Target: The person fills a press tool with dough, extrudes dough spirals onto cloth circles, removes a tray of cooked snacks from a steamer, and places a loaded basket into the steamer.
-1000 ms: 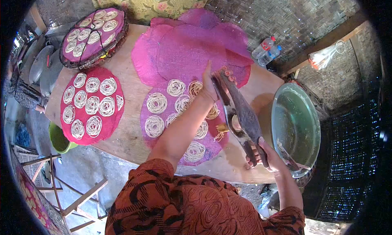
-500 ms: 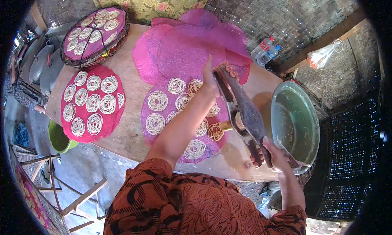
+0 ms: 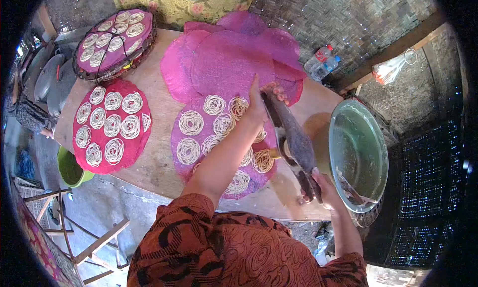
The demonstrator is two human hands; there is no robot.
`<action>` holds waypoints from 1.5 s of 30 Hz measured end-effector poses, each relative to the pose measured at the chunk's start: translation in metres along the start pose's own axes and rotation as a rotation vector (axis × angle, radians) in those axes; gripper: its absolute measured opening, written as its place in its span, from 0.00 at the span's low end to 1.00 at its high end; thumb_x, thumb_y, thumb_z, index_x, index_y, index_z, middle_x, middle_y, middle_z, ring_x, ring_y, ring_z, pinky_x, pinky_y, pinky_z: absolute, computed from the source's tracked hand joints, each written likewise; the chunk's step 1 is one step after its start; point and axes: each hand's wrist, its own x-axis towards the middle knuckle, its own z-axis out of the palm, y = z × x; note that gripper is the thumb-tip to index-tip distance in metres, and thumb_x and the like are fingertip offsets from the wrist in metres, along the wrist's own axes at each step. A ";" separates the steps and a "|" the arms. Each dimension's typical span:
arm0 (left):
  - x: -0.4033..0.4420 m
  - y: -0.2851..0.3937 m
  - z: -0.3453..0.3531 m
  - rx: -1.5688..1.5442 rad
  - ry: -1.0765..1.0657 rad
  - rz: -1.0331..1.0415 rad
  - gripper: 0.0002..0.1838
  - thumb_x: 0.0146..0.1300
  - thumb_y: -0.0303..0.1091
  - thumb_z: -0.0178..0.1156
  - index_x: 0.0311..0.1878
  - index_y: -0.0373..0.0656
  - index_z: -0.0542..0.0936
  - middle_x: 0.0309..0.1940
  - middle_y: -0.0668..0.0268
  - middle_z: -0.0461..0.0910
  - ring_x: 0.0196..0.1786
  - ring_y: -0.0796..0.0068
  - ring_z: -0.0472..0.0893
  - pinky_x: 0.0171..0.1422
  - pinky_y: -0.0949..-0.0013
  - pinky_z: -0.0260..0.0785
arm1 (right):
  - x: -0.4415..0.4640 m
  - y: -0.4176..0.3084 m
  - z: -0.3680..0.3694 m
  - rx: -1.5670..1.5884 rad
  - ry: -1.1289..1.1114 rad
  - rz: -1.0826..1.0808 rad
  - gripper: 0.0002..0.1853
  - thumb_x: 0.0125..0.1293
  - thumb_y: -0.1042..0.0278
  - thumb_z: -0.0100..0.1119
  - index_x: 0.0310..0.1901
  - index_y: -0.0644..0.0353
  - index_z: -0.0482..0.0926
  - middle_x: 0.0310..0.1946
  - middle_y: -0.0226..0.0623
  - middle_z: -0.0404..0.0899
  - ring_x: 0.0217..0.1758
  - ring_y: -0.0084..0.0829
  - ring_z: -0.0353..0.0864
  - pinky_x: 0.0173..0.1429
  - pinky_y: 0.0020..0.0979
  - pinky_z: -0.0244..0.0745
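Observation:
Both hands grip a dark, worn two-handled dough press point(image 3: 295, 137), which slants over the table. My left hand point(image 3: 263, 97) closes round its upper end, fingertips showing over the far edge. Round the lower end wraps my right hand point(image 3: 321, 190), squeezing the handles close together. A brass-coloured nozzle point(image 3: 273, 153) sticks out on the press's left side. Right beside it lies a yellowish coil of dough strands point(image 3: 263, 161) on a round purple mesh sheet point(image 3: 180, 148). Several paler coils point(image 3: 191, 123) share this sheet; my left forearm hides some.
A red round sheet point(image 3: 142, 155) with several coils lies left. Behind it stands a rack point(image 3: 151, 52) with more coils. Pink sheets point(image 3: 229, 63) are piled at the back. A green basin point(image 3: 382, 152) stands right, near two plastic bottles point(image 3: 326, 68).
The press and both hands have shifted slightly; my right hand has moved left and up, bringing the lower handles closer together. The coil by the nozzle looks fuller.

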 end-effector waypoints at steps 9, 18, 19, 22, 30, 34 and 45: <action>-0.028 0.023 -0.024 0.048 0.047 0.014 0.32 0.58 0.70 0.41 0.23 0.47 0.67 0.14 0.68 0.65 0.21 0.65 0.69 0.33 0.58 0.63 | 0.015 0.026 0.013 0.074 -0.147 0.001 0.28 0.69 0.42 0.40 0.35 0.65 0.73 0.19 0.39 0.76 0.17 0.27 0.75 0.21 0.27 0.69; -0.050 -0.013 -0.035 -0.052 0.100 0.004 0.28 0.61 0.66 0.42 0.23 0.49 0.66 0.15 0.69 0.64 0.23 0.66 0.69 0.35 0.59 0.66 | -0.024 0.022 -0.002 0.038 -0.168 0.139 0.30 0.69 0.40 0.36 0.39 0.66 0.73 0.22 0.41 0.76 0.20 0.30 0.76 0.24 0.29 0.70; -0.053 -0.013 -0.018 -0.051 0.094 0.005 0.28 0.61 0.66 0.42 0.23 0.49 0.66 0.15 0.69 0.64 0.23 0.66 0.69 0.35 0.59 0.66 | -0.030 0.019 -0.009 0.070 -0.194 0.128 0.30 0.68 0.40 0.38 0.40 0.67 0.73 0.23 0.42 0.77 0.21 0.31 0.77 0.25 0.30 0.72; -0.066 -0.009 0.040 0.050 0.054 0.082 0.27 0.60 0.67 0.43 0.20 0.54 0.66 0.13 0.76 0.62 0.19 0.75 0.68 0.32 0.65 0.65 | -0.059 -0.007 -0.005 0.114 -0.207 0.041 0.30 0.68 0.41 0.40 0.42 0.68 0.73 0.27 0.44 0.79 0.24 0.33 0.79 0.29 0.30 0.75; -0.201 0.114 0.191 0.678 -0.928 0.267 0.46 0.56 0.77 0.23 0.26 0.45 0.77 0.13 0.66 0.71 0.17 0.69 0.70 0.25 0.65 0.64 | 0.041 0.014 0.024 -0.370 0.045 -0.561 0.15 0.67 0.62 0.48 0.47 0.64 0.76 0.48 0.40 0.75 0.48 0.31 0.76 0.46 0.28 0.72; -0.303 0.123 0.223 1.239 -0.565 0.768 0.36 0.66 0.64 0.33 0.09 0.52 0.67 0.07 0.68 0.71 0.07 0.74 0.70 0.09 0.71 0.60 | 0.104 0.052 0.035 -0.562 0.244 -0.647 0.08 0.62 0.72 0.55 0.42 0.59 0.79 0.44 0.39 0.75 0.47 0.30 0.75 0.45 0.26 0.71; -0.369 0.119 0.173 1.261 0.291 1.136 0.43 0.66 0.66 0.27 0.12 0.36 0.67 0.07 0.56 0.65 0.09 0.63 0.66 0.15 0.66 0.64 | 0.349 -0.022 0.012 -0.101 0.370 -0.595 0.10 0.59 0.69 0.56 0.42 0.60 0.76 0.29 0.30 0.76 0.27 0.27 0.73 0.30 0.25 0.69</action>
